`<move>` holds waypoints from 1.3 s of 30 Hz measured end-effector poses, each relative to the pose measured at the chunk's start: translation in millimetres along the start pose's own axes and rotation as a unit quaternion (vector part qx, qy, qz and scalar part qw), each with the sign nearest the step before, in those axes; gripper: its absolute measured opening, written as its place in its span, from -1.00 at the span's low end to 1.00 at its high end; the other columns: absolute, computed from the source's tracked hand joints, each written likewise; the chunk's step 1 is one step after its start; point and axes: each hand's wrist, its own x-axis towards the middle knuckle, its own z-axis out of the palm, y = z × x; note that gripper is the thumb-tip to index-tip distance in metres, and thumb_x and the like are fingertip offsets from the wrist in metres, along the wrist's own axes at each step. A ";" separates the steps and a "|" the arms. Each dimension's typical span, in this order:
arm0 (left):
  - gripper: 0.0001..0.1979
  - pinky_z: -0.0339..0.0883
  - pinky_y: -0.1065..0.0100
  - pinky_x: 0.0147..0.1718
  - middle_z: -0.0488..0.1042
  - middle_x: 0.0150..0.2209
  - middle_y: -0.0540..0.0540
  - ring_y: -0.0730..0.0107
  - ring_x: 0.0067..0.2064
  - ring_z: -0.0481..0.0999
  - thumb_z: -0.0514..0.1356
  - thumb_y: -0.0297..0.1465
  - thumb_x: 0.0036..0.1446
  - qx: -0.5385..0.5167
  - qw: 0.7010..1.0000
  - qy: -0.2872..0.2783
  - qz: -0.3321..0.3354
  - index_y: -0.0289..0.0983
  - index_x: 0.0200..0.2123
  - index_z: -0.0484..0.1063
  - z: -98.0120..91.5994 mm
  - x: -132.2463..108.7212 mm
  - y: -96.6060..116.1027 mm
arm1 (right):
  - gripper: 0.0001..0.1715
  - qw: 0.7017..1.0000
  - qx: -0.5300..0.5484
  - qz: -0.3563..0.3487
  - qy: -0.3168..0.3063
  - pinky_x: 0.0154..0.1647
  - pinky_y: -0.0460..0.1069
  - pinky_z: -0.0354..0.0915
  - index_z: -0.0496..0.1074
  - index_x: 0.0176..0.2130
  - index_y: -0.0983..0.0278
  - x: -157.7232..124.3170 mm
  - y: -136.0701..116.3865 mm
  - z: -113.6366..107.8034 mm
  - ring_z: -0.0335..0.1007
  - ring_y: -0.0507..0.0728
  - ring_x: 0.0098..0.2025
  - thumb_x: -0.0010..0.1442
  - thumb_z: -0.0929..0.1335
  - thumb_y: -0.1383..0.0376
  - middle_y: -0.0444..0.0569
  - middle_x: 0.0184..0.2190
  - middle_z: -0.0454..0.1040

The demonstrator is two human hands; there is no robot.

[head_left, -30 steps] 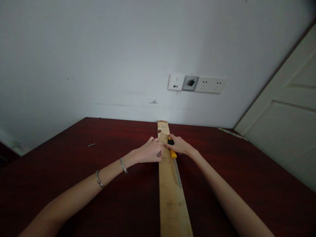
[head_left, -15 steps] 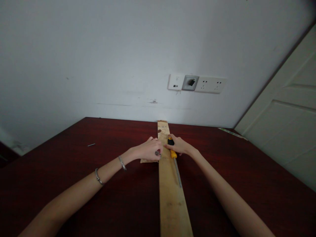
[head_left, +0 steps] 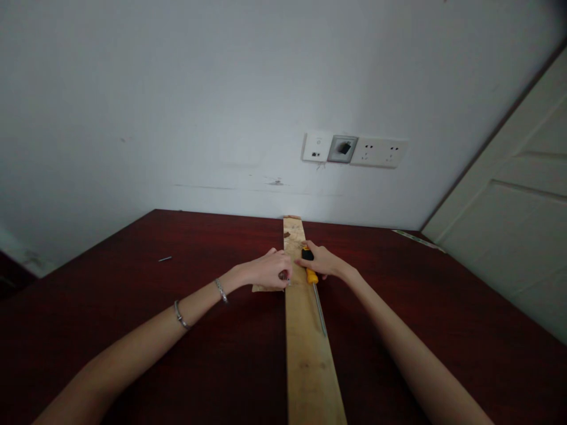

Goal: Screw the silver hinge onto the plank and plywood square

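Dark red tabletop (head_left: 212, 366) is crossed from near to far by a pale wooden plank (head_left: 310, 383). At the plank's right edge, a yellow-and-black screwdriver (head_left: 312, 277) is held by the right hand (head_left: 326, 260), thumb and fingers closed about its handle, its shaft angled over the plank. At the plank's left edge, the left hand (head_left: 269, 270) is curled; what is pinched, if anything, cannot be told. Below it, beside the plank, a smaller wooden piece (head_left: 266, 289) is partly hidden. Well left of the plank, a thin metal pin (head_left: 165, 258) is seen. Steadying seems the step in hand; a firmly braced plank is probably called for next.
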 end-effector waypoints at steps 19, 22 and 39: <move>-0.98 0.11 0.23 -0.04 0.40 -0.34 0.01 0.34 -0.19 0.33 0.21 -0.46 0.01 -0.018 0.996 0.081 0.018 -0.27 -0.42 0.41 -28.2 -7.6 -18.9 | -0.10 1.000 0.005 0.010 -0.010 -0.74 -0.09 0.39 -0.01 0.29 0.25 -2.0 -1.3 -2.1 0.47 0.08 -0.44 0.13 0.33 -0.05 0.30 0.07 0.33; -0.98 0.10 0.24 -0.04 0.38 -0.35 -0.01 0.35 -0.20 0.31 0.16 -0.46 0.03 0.011 0.993 0.117 -0.002 -0.27 -0.42 0.39 -47.5 -18.7 -31.7 | -0.10 1.000 0.012 0.006 -0.013 -0.73 -0.08 0.41 -0.01 0.29 0.25 -0.8 -0.6 -1.8 0.49 0.13 -0.37 0.14 0.33 -0.04 0.30 0.07 0.33; -0.90 0.20 0.38 -0.34 0.42 -0.43 -0.06 0.36 -0.38 0.36 0.12 -0.41 -0.20 0.084 0.932 0.009 -0.353 -0.29 -0.51 0.37 -83.1 -247.0 -195.4 | -0.18 1.000 -0.002 0.012 -0.013 -0.77 -0.07 0.37 0.04 0.27 0.33 0.7 -0.8 1.3 0.47 0.12 -0.43 0.19 0.29 -0.01 0.31 0.01 0.37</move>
